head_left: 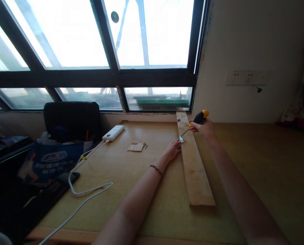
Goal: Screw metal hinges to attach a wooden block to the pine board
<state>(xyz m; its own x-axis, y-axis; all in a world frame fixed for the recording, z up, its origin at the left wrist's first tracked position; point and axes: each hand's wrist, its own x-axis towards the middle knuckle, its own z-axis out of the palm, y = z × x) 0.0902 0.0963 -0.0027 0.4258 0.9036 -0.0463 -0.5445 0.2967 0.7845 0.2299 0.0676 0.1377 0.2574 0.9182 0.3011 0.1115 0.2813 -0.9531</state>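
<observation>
A long wooden board (196,170) lies lengthwise on the table. At its left edge sits a small silver metal hinge (181,139). My left hand (172,150) is beside the board, its fingers closed at the hinge and the board's edge; the exact hold is partly hidden. With my right hand (204,129) I grip a black and yellow screwdriver (201,117). It is tilted, the handle up to the right and the shaft slanting down so that its tip meets the hinge or comes very close.
Left of the board lie small light-brown pieces (136,146) with screws or nails (146,147) beside them. A white power bank (113,133) with a white cable (90,193) is near the table's left edge. A black chair (71,117) and a blue bag (55,163) stand beyond that edge.
</observation>
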